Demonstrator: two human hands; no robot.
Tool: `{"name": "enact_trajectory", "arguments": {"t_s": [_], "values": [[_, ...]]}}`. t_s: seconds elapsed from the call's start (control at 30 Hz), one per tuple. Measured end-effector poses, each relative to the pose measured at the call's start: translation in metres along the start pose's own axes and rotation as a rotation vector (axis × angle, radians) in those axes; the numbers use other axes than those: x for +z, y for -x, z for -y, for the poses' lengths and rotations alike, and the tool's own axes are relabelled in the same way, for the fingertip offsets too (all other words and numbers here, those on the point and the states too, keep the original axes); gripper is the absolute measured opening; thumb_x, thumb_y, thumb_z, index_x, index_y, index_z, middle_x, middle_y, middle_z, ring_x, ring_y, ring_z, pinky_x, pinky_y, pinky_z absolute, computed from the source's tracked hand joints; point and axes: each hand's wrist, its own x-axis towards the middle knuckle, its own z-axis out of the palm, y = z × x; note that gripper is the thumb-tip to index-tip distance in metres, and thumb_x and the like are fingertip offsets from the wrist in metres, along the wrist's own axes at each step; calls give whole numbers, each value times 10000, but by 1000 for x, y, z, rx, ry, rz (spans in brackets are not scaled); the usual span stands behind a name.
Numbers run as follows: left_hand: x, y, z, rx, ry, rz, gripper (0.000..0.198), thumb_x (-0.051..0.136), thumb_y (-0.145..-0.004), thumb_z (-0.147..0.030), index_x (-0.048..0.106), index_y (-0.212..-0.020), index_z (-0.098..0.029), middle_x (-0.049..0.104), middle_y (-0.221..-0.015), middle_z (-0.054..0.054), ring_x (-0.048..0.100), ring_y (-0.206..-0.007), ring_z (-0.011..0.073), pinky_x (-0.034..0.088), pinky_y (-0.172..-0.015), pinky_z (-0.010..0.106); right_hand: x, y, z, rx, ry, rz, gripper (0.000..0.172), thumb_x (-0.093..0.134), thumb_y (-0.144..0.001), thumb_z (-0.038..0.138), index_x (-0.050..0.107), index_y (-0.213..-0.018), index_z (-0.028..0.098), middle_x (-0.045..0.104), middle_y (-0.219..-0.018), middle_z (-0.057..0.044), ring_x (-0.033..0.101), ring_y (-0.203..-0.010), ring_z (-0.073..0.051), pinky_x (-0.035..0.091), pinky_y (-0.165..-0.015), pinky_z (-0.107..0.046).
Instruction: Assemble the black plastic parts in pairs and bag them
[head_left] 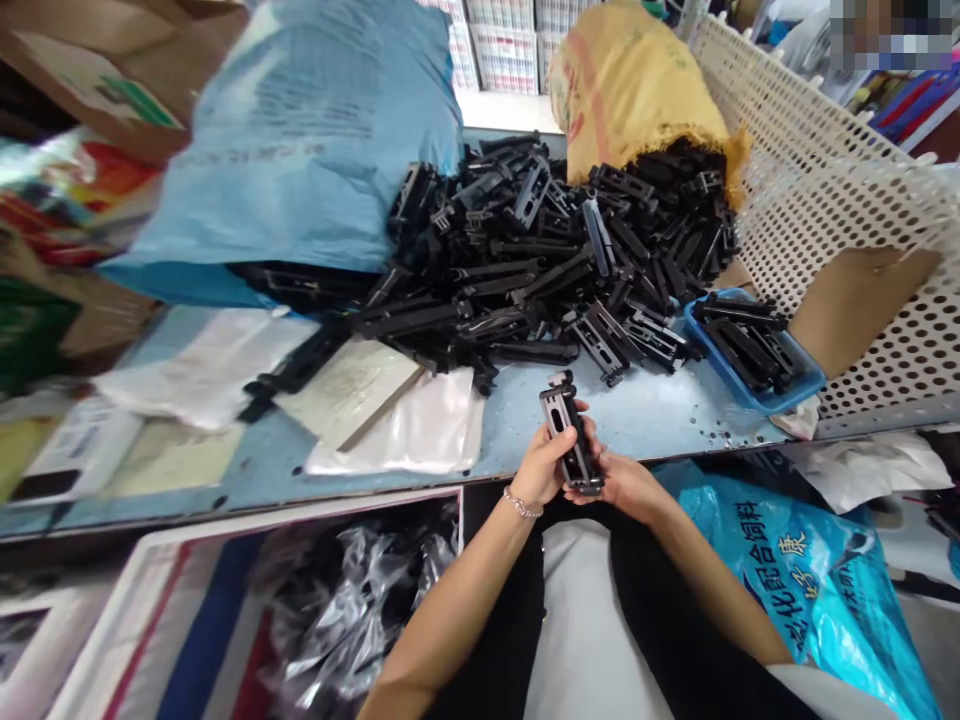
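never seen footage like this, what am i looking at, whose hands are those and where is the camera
No machine here: these are a person's own bare hands, filmed by a single camera worn on their head, looking down. The left hand, wearing a bracelet, and the right hand together hold a slotted black plastic part. Ahead, on a blue-grey workbench, lies a heap of similar black parts, with more in a blue tray.
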Motion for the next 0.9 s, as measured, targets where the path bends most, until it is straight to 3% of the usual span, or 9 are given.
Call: {"name": "enact_trajectory", "arguments": {"t_s": [0.07, 0.17, 0.27, 0.37, 0.5, 0.6, 0.7, 0.77, 0.9], "values": [[-10, 7, -14, -44, -61, -76, 568, 852, -717, -496, 594, -1123, -195, 615, -775, -28, 612, -585, 105, 505, -557, 230, -3, -3, 21, -142, 412, -92, 410, 563, -963, 572, 674, -970, 178, 721, -899, -65, 684, -835, -195, 562, -795, -361], [-21, 14, -29, -130, -163, -119, 578, 853, -711, -493, 596, -1108, -161, 616, -731, -28, 593, -529, 97, 478, -508, 217, -2, -13, 63, -514, 970, -226, 340, 469, -1035, 479, 642, -1106, 194, 697, -1047, -91, 652, -929, -208, 531, -846, -377], [-25, 19, -35, -189, -159, -165, 579, 837, -708, -542, 590, -1059, -153, 632, -738, -14, 591, -513, 102, 472, -476, 222, 9, -33, 97, -826, 1469, -145, 289, 488, -1038, 420, 646, -1086, 182, 680, -1045, -116, 604, -914, -232, 503, -794, -376], [-24, 22, -39, -245, -140, -188, 559, 829, -706, -560, 587, -999, -150, 644, -729, -2, 581, -492, 99, 446, -448, 215, 16, -54, 113, -947, 1756, 33, 295, 463, -1052, 376, 658, -957, 176, 662, -883, -99, 552, -812, -223, 444, -679, -343], [-22, 22, -41, -289, -92, -181, 599, 809, -720, -578, 598, -1073, -143, 644, -698, -3, 577, -480, 107, 437, -440, 220, 13, -77, 114, -852, 1755, 163, 366, 422, -1064, 407, 646, -882, 181, 653, -843, -94, 544, -808, -217, 396, -645, -324], [-24, 17, -39, -212, -114, -281, 568, 819, -701, -585, 603, -990, -147, 631, -692, -14, 572, -475, 98, 436, -440, 217, 12, -86, 108, -636, 1546, 139, 401, 365, -1081, 426, 617, -877, 190, 646, -816, -55, 553, -753, -182, 398, -652, -298], [-29, 10, -41, -125, -92, -400, 597, 832, -690, -575, 609, -1046, -150, 618, -703, -33, 560, -481, 85, 426, -439, 204, 20, -78, 99, -462, 1449, 184, 417, 322, -1096, 406, 591, -856, 196, 634, -773, -17, 549, -691, -148, 390, -652, -274], [-32, 6, -46, -97, -41, -427, 640, 827, -705, -565, 600, -1141, -155, 614, -717, -40, 560, -500, 83, 434, -456, 203, 27, -65, 92, -512, 1525, 270, 387, 357, -1088, 411, 598, -877, 193, 654, -811, -32, 557, -727, -158, 382, -662, -279], [-30, 2, -57, -124, -2, -362, 641, 827, -725, -535, 601, -1181, -145, 605, -731, -37, 547, -528, 73, 421, -481, 193, 37, -42, 73, -792, 1677, 369, 320, 434, -1065, 365, 611, -877, 176, 659, -832, -76, 540, -739, -185, 365, -635, -302]]}}
